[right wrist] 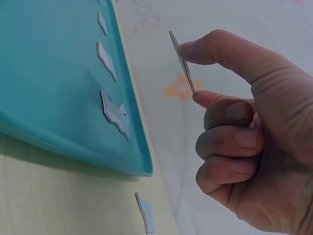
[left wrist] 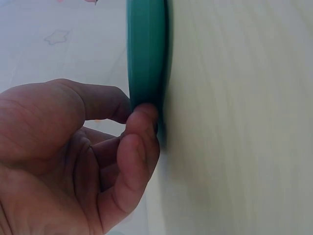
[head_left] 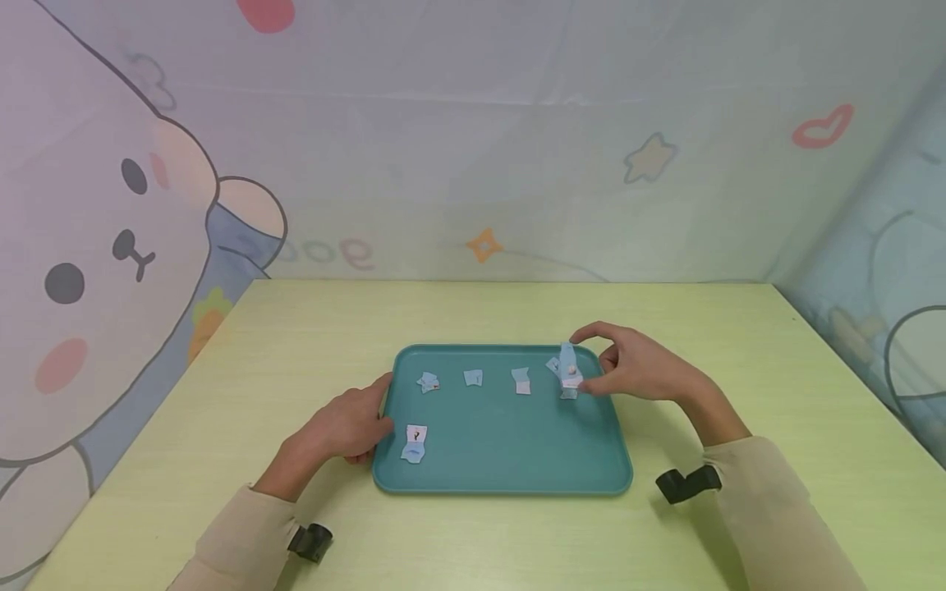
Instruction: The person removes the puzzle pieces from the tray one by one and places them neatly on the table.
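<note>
My right hand [head_left: 641, 365] pinches a thin, flat light-blue jigsaw puzzle piece [head_left: 567, 358] between thumb and index finger, above the tray's back right corner. Edge-on in the right wrist view, the held piece [right wrist: 183, 63] shows clear of the tray, the other fingers curled in. Partly hidden under it in the head view lie other blue pieces [head_left: 568, 394]. At the left side, my left hand [head_left: 343, 423] grips the rim of the teal tray [head_left: 510, 460]. The left wrist view shows fingers [left wrist: 134, 161] curled against the tray's outer edge [left wrist: 146, 54].
Along the tray's back lie a blue piece cluster [head_left: 429, 382], a small blue piece [head_left: 473, 377] and a blue-and-pink piece [head_left: 521, 381]. Another blue-and-pink piece [head_left: 415, 443] lies front left. In the right wrist view, one piece [right wrist: 145, 214] appears outside the tray on the pale table [right wrist: 58, 196].
</note>
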The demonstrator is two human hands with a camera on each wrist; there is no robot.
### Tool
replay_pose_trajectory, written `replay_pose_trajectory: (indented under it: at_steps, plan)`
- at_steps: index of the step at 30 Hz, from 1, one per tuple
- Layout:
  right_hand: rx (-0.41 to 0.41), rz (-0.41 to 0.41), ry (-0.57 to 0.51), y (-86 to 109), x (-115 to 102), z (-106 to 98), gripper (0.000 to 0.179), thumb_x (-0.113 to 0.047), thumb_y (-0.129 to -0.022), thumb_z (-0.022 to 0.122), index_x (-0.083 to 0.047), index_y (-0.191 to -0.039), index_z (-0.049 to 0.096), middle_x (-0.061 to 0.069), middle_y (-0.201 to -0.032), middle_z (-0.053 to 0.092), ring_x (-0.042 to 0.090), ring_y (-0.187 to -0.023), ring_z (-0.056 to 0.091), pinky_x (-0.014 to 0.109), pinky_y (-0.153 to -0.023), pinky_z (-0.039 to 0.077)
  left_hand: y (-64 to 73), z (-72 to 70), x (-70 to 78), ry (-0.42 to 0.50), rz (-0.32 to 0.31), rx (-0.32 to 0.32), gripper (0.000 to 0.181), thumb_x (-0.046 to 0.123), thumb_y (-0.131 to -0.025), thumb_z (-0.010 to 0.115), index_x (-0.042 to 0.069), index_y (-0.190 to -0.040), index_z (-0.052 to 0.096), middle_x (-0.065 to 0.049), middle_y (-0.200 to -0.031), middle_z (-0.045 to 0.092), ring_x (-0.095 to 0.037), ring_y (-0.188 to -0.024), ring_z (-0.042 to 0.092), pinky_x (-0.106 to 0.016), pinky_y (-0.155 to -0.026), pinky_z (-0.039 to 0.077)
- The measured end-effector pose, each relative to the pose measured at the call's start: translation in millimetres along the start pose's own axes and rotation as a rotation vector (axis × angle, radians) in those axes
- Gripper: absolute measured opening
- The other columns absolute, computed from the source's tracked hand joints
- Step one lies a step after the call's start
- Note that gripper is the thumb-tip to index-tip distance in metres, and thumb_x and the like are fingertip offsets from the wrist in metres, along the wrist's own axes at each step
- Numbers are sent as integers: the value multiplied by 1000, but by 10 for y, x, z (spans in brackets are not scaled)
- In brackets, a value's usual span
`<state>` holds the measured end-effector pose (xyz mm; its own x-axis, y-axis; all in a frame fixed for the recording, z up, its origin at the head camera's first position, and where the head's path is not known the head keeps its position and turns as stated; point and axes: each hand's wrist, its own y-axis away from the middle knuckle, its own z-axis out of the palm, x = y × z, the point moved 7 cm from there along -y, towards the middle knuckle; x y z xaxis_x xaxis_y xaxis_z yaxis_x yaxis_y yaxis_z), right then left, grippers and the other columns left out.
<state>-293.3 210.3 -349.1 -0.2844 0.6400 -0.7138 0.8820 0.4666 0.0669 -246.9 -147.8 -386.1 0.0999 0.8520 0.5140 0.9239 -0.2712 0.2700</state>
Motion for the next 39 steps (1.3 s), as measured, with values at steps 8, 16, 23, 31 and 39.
replay_pose_trajectory:
  at_steps: [8,16,23,31,39]
  plan:
    - [22,11,13,38,38,-85,64,-25,-85,85,-12,-141,57,-4,-63,41,10,-56,38,29,-59,37,-3,1,-2,-7,4,5,75,5,-99,52,-6,-165,19,-7,-59,60,-16,-47,58,-28,-49,47]
    - [47,31,-4,67,127,-169,62,-24,-86,83,-14,-141,56,-4,-63,41,9,-56,36,29,-60,36,2,2,0,-9,4,2,75,4,-99,51,-6,-165,19,-6,-59,59,-16,-46,58,-28,-49,47]
    - [71,47,3,109,146,-243,63,-24,-86,84,-12,-142,57,-4,-65,42,10,-59,39,29,-60,37,2,4,3,-11,1,-1,75,4,-99,52,-6,-165,19,-6,-59,59,-15,-46,57,-28,-49,46]
    - [77,35,-14,135,215,-302,60,-19,-87,81,-12,-142,57,-6,-63,38,7,-57,33,29,-59,34,4,4,4,-10,-3,-3,75,5,-99,52,-6,-166,18,-6,-59,58,-16,-46,56,-28,-49,45]
    - [94,65,-14,189,287,-377,63,-21,-87,83,-12,-143,56,-4,-65,41,7,-58,35,28,-59,34,5,14,-4,-1,-3,-8,75,4,-99,51,-6,-166,17,-6,-58,58,-16,-46,56,-28,-49,45]
